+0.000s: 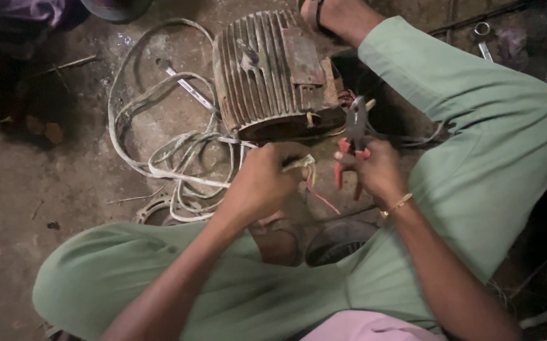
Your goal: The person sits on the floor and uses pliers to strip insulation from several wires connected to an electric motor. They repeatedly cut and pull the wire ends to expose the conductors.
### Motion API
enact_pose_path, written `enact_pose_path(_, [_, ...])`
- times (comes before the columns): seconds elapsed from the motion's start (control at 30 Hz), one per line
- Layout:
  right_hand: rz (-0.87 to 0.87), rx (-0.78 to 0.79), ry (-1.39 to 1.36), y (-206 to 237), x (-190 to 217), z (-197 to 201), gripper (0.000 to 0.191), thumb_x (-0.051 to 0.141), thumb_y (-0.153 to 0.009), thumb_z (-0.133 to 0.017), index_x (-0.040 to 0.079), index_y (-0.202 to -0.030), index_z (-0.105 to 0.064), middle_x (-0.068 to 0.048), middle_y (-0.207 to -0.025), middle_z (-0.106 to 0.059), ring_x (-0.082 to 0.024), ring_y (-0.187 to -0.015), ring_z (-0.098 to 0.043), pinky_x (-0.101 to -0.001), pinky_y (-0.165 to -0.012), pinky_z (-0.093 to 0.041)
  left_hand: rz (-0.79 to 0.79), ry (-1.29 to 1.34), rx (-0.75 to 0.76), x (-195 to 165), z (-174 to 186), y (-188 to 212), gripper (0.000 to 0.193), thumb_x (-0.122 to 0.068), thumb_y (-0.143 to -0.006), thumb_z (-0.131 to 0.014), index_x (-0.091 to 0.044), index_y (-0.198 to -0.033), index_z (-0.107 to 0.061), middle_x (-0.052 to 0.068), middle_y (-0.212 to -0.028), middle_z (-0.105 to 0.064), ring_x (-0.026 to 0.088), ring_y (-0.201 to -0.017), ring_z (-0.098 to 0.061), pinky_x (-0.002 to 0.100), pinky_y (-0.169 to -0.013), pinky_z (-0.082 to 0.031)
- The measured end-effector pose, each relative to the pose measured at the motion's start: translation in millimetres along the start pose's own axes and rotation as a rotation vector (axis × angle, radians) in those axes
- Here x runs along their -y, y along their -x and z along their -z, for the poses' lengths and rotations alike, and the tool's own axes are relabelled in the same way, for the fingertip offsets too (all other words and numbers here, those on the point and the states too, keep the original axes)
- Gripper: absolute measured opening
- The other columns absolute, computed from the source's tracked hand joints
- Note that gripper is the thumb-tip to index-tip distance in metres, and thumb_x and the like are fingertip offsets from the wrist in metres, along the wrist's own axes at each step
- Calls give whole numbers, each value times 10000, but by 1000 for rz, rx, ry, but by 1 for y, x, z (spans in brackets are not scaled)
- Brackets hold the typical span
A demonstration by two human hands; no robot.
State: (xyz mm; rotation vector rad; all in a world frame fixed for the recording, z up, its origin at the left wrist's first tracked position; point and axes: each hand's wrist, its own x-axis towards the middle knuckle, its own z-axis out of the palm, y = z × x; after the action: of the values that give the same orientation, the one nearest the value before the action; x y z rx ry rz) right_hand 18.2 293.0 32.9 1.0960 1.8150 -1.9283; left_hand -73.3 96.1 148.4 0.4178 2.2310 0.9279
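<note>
Here, our left hand (262, 180) pinches the cable end (300, 163) with its coloured wires just before the finned motor (273, 69), while our right hand (374, 170) clasps the red-handled pliers (353, 136), which we should steady and squeeze gently.

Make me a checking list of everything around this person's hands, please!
Surface: bare, dirty concrete floor.
Job's things: ribbed, rusty electric motor; red-handled pliers; thin coloured wires.
Clutter: wrench top right; metal rod beside the motor.
Grippers: left hand pinches the wire ends; right hand grips the pliers.
Cables: white cable looped loosely left of the motor.
Surroundings: green trouser legs, sandalled foot behind the motor.
</note>
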Motion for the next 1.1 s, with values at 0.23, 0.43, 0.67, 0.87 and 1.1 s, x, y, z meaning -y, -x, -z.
enact_pose_path(0.23, [266, 100, -186, 16, 1, 8, 141, 69, -861, -802, -9, -922, -700, 0, -694, -615, -73, -549, -552, -243, -481, -434, 2, 30, -19, 8, -41, -1, 519, -276, -755, -759, -71, -1228, -692, 259, -1045, -721, 405, -1024, -694, 458, -860, -529])
enact_pose_path(0.43, [188, 48, -200, 22, 5, 2, 136, 119, -854, -779, 29, -928, -711, 44, -672, -596, -31, -502, -474, -224, -430, -351, 215, -27, 108, 18, -58, -10, 446, -464, -749, -777, -149, -1064, -755, 181, -809, -754, 343, -842, -758, 469, -759, -553])
enact_pose_path(0.67, [107, 333, -280, 11, 12, 26, 215, 39, -856, -769, 3, -1053, -690, 15, -763, -583, -56, -597, -508, -233, -477, -355, 177, -48, 102, 26, -59, -11, 343, -413, -782, -778, -148, -1000, -799, 140, -775, -751, 316, -785, -751, 456, -737, -559])
enact_pose_path(0.87, [46, 441, -686, 18, 5, 11, 522, 9, -801, -676, 21, -1318, -602, -51, -1211, -687, -164, -1085, -672, -305, -954, -530, -54, 191, 83, 15, -47, -13, 465, -394, -808, -746, -158, -1209, -729, 131, -843, -775, 258, -775, -778, 408, -746, -573])
enact_pose_path(1.1, [292, 265, -554, 13, 8, 19, 440, 17, -898, -674, -47, -1327, -599, -130, -1214, -670, -219, -1094, -683, -349, -1021, -557, -212, 221, 227, 10, -11, -15, 415, -179, -824, -746, -80, -1225, -709, 163, -1136, -763, 271, -1116, -694, 390, -960, -506])
